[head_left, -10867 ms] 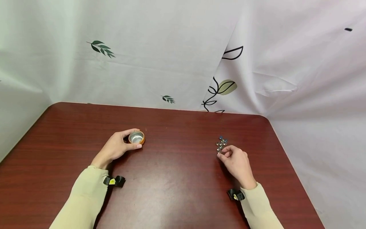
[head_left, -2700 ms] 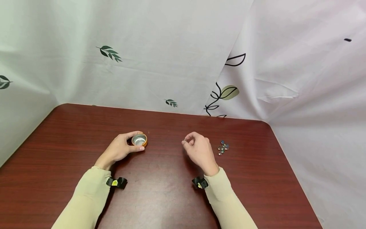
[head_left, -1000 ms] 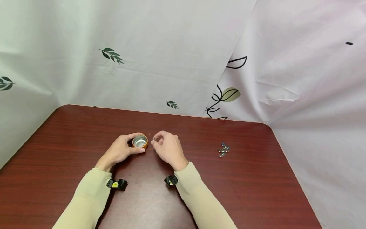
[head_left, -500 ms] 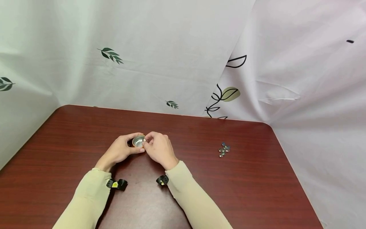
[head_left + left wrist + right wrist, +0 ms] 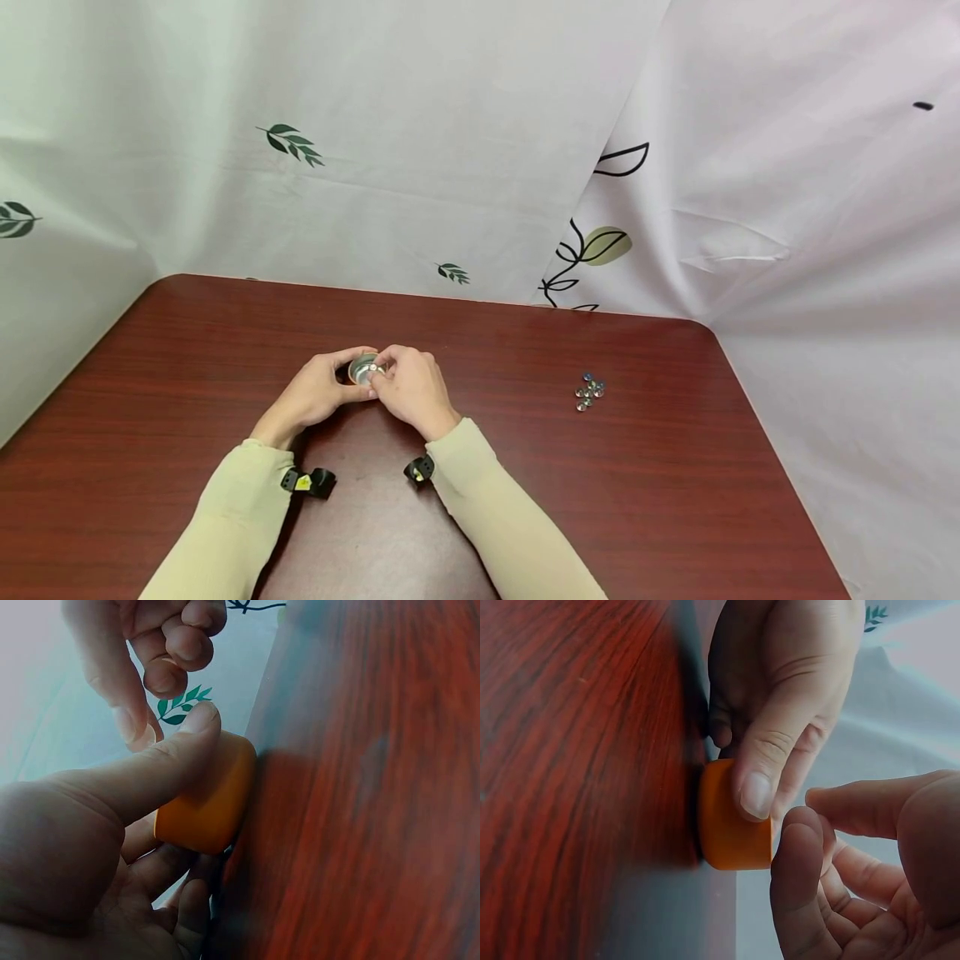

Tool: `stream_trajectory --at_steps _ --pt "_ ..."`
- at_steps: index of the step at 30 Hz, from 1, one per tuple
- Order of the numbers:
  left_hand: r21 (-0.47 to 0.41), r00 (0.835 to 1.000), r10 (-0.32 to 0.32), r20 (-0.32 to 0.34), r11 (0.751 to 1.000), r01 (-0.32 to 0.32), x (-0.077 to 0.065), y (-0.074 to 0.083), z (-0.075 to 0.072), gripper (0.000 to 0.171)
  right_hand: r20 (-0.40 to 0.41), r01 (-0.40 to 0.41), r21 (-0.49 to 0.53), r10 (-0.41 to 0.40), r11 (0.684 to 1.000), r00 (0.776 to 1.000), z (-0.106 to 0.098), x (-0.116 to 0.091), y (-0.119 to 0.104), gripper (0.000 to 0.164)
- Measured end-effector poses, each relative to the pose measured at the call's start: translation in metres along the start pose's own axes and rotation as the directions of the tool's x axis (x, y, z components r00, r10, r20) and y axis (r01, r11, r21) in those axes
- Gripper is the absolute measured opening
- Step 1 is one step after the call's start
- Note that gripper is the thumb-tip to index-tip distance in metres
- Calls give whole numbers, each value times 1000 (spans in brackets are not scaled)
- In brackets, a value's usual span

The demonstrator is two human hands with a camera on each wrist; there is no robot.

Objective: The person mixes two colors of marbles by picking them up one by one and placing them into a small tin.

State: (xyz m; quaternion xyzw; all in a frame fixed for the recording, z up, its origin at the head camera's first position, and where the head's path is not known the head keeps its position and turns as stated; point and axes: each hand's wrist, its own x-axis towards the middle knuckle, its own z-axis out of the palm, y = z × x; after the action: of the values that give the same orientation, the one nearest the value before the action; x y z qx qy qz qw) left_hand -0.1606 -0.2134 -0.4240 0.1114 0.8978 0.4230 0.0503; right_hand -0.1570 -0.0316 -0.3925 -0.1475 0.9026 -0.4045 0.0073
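A small round orange tin [image 5: 724, 817] with a silvery inside stands on the table, its mouth facing up. My left hand [image 5: 315, 392] grips it from the side, thumb against the near wall and fingers round the far side. My right hand [image 5: 412, 387] is over the tin's right rim, thumb and forefinger pinching a small clear gem [image 5: 372, 367] above the opening. In the left wrist view, the gem [image 5: 148, 736] shows as a pale edge at the fingertips. In the right wrist view those fingers hide it. Inside the tin, the part under the right fingers is covered.
Several small shiny gems [image 5: 588, 393], clear and bluish, lie in a loose cluster on the right of the dark red wooden table [image 5: 495, 483]. A white cloth [image 5: 420, 150] printed with leaves hangs behind the table and along its sides.
From the gem cluster, my right hand has travelled left with one gem, reaching over the tin's rim in the last second. The left hand keeps its grip on the tin.
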Motion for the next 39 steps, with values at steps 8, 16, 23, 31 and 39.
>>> stream_trajectory --at_steps 8,16,23,31,39 --pt "6 1000 5 -3 1000 -5 1 1 0 63 5 -5 -29 5 1000 1000 3 4 3 12" --pt "3 1000 5 -8 1000 -5 1 1 1 62 29 -30 -21 31 999 999 5 4 8 13" --pt "-15 1000 6 0 1000 -6 1 2 1 62 43 -49 -27 50 998 998 4 4 9 13" --pt "-8 1000 9 -4 1000 -9 1 0 1 61 41 -57 -32 58 998 997 4 4 10 9" --pt "-19 1000 3 0 1000 -3 1 0 2 61 37 -49 -30 50 998 998 4 4 10 10"
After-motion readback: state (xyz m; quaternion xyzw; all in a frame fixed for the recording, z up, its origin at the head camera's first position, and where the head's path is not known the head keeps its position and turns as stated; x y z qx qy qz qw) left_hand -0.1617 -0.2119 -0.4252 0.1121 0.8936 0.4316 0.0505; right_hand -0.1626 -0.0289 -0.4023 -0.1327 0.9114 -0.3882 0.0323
